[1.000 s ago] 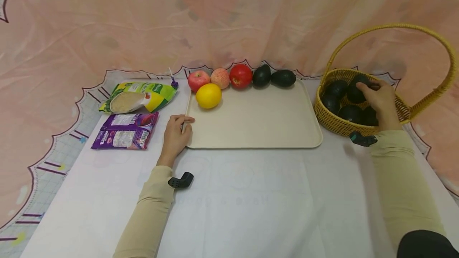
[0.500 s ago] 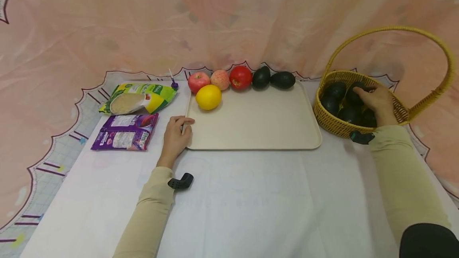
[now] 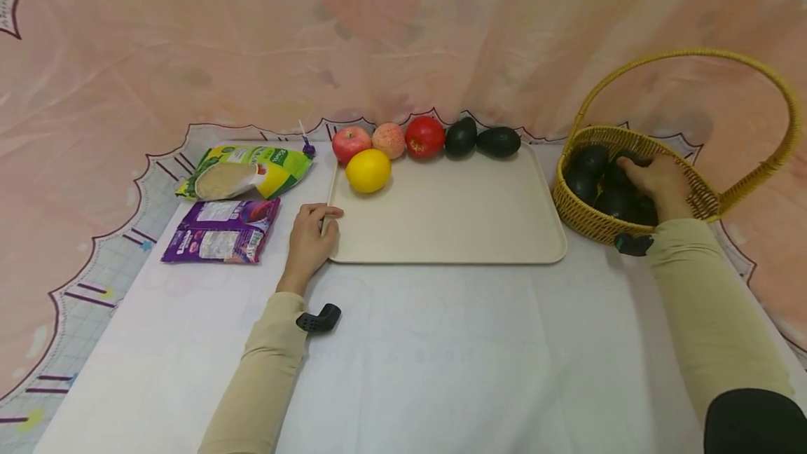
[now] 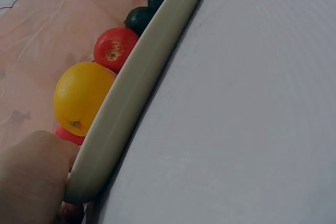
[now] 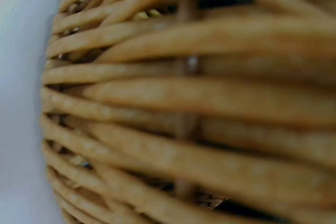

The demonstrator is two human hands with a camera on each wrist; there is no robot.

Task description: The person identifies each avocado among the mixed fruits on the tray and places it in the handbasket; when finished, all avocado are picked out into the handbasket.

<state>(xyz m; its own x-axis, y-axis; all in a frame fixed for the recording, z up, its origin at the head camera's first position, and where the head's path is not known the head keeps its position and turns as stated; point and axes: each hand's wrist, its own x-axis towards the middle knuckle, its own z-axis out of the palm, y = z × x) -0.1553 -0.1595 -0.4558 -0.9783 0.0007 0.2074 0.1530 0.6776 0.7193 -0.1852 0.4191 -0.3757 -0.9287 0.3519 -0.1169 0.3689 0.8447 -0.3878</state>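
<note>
At the left end of a cream tray (image 3: 454, 216), my left hand (image 3: 310, 237) holds the rim, index finger over the edge. The left wrist view shows that hand (image 4: 34, 177) at the tray's corner. My right hand (image 3: 658, 184) reaches inside a yellow wicker basket (image 3: 589, 226) and grips a dark green avocado (image 3: 614, 175), its fingertips hidden behind the fruit. Several other avocados (image 3: 618, 202) lie around it in the basket. The right wrist view is filled by the basket's woven wall (image 5: 210, 98); the hand does not show there.
Along the tray's back edge sit an apple (image 3: 351, 144), a peach (image 3: 388, 140), a red pomegranate-like fruit (image 3: 425, 137) and two avocados (image 3: 498, 142). A yellow orange-like fruit (image 3: 368, 171) is in front. A green bag (image 3: 246, 172) and purple packet (image 3: 221, 231) lie left. The basket's handle (image 3: 693, 52) arches high.
My right hand has sunk slightly lower into the basket with the avocado under its fingers. The left hand and the tray have stayed in place.
</note>
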